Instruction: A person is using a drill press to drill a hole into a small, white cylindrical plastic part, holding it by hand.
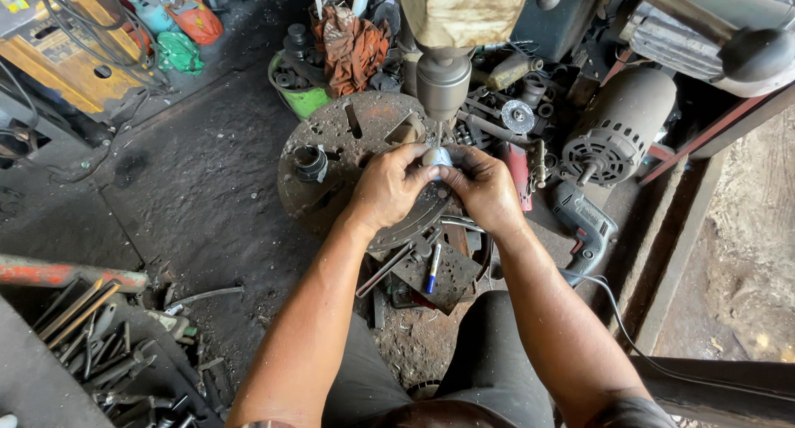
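Two bare hands meet at the centre of the round, rusted, slotted steel drill-press table [364,126], both pinching one small silvery-blue metal cylinder [437,156]. Left hand [389,188] closes on it from 8 o'clock, right hand [484,189] from 4 o'clock; fingertips of both touch the piece, so neither is nearer. The cylinder stands upright, long axis vertical, directly beneath the thin drill bit [436,133] that hangs from the grey cylindrical chuck [442,82] at 12 o'clock; whether the bit tip touches the piece cannot be told. Table surface is pitted, oily, with cut slots; a short dark metal ring [310,161] sits on it at 9 o'clock of the hands, apart from them. At 3 o'clock lie a grey ribbed electric motor [617,130] and a grey hand drill [584,225]. A blue pen [432,268] rests on a perforated plate at 6 o'clock.
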